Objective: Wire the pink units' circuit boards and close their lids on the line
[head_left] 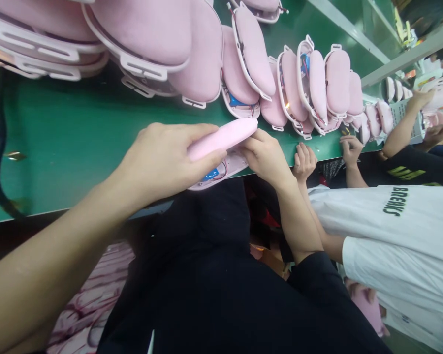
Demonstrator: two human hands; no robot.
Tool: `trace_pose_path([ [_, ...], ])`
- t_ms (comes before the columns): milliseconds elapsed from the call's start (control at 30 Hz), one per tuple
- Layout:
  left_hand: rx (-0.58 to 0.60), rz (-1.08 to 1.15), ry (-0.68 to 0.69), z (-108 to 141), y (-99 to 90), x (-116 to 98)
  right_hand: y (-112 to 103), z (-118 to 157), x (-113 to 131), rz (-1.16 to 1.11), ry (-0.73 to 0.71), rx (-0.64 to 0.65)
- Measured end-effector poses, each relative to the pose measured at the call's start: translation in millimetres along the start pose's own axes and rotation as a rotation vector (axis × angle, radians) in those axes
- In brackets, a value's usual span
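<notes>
1. The left hand (pixel 162 157) had its grip clamped on the pink cover (pixel 221 137), thumb on the near side and fingers on the far side. The right hand (pixel 266 155) touched the right end; whether its grip was closed on cover, shell or both, I could not tell.
2. The cover sat tilted above the open shell (pixel 238 163), at the near edge of the green counter (pixel 77 123).
3. Good handling here seemed to call for a light, even hold, with the shell steadied, the thin wires (pixel 225 169) slack and the blue part (pixel 211 174) unpressed. Fingertips were best kept out of the gap between cover and shell.
4. The cover and left thumb hid much of the shell's inside, and the right fingertips were partly lost behind the cover's end.
5. Pink units (pixel 256 54) on the far side overlapped; the leftmost were cut off by the frame.
</notes>
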State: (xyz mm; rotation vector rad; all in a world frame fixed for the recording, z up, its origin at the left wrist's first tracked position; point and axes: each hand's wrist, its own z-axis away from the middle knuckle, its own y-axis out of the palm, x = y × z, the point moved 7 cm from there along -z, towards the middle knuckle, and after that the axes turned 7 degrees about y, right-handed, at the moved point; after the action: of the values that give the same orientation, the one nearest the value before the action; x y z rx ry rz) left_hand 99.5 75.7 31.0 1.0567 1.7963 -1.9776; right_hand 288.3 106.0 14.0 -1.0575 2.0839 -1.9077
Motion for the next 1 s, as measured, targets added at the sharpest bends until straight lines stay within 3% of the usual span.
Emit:
trace_pose_path([
  [400, 0.000, -0.020, -0.009, -1, 1.1, 2, 8, -3, -3, 0.043, -0.070, 0.052],
  [600, -0.004, -0.024, 0.046, 1, 5.0, 2, 6, 16, 7, 0.167, -0.144, 0.059],
  [833, -0.091, -0.095, 0.177, 17, 21.0, -2, -7, 38, 16, 0.201, -0.039, -0.013],
  [900, -0.076, -0.113, 0.255, 27, 23.1, 1, -21, 54, 11, 0.098, 0.001, -0.133],
  [1000, 0.036, -0.221, 0.419, 38, 30.2, 10, -40, 110, -4, -0.146, 0.279, -0.486],
])
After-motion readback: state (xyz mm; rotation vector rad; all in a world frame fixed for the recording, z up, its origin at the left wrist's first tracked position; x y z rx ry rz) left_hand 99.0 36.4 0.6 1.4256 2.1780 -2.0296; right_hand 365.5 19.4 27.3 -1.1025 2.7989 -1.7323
